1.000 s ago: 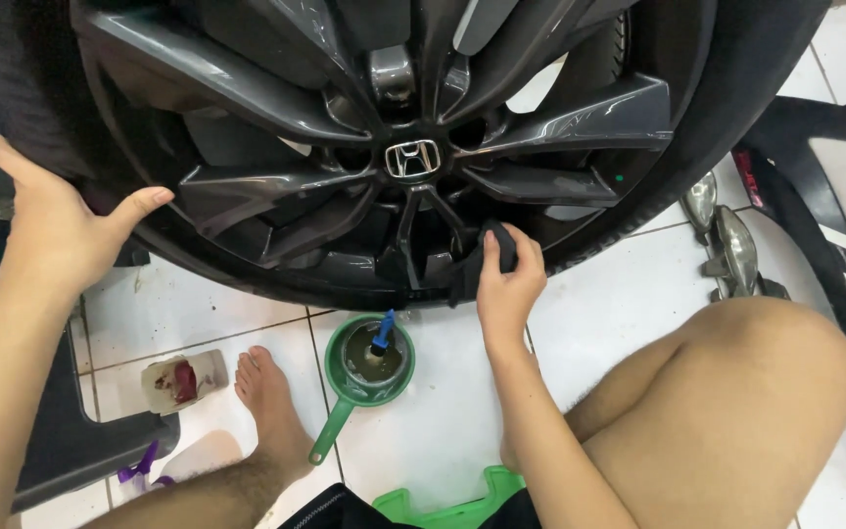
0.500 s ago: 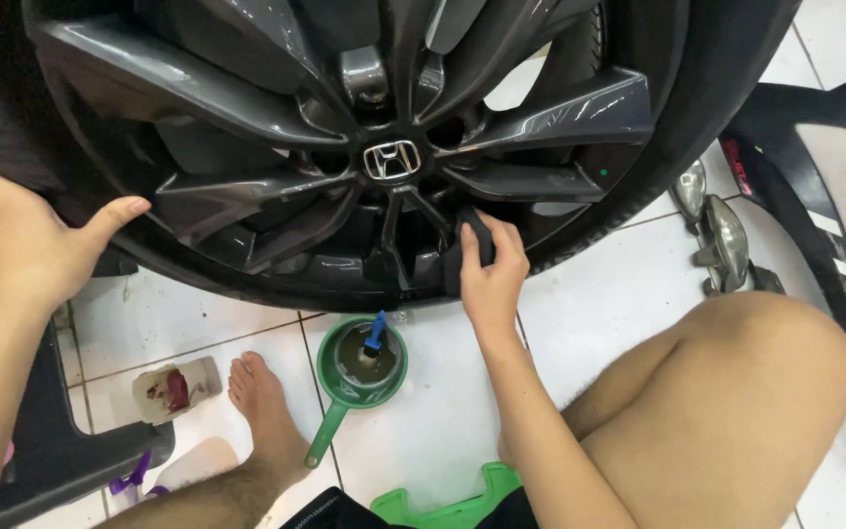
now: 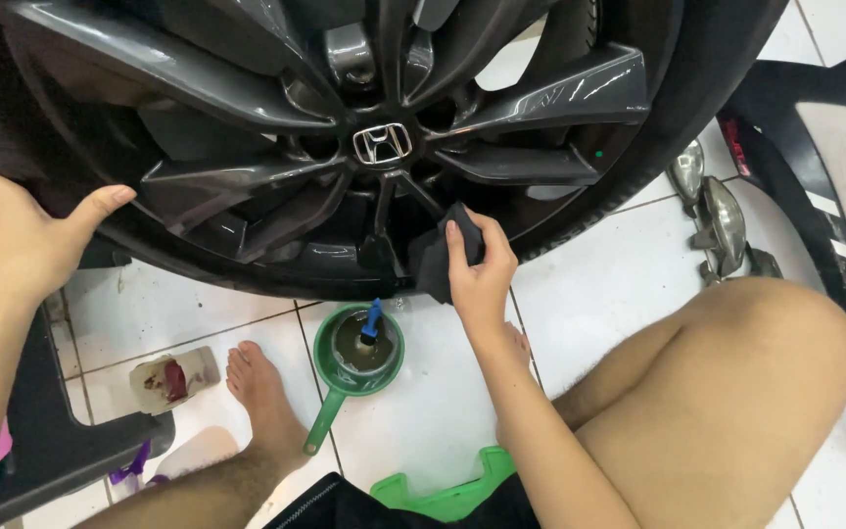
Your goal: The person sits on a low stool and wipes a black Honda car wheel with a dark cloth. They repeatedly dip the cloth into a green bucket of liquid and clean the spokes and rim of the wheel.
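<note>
Head view: right hand (image 3: 480, 269) now lower on the dark alloy wheel (image 3: 345, 147), fingers (image 3: 457, 245) closed around a black cloth (image 3: 433, 260), pressing it against the near spoke below the hub. Left hand (image 3: 17, 240) open, flat on the tyre's left edge. Green dipper (image 3: 356, 358) on the tiled floor, just nearer.

A dark crumpled cloth (image 3: 438, 257) presses against the lower spokes of the upright grey alloy wheel (image 3: 345, 147).

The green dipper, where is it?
In the head view, the green dipper sits on the white tiled floor just below the wheel, between the bare foot and the right hand.
</note>
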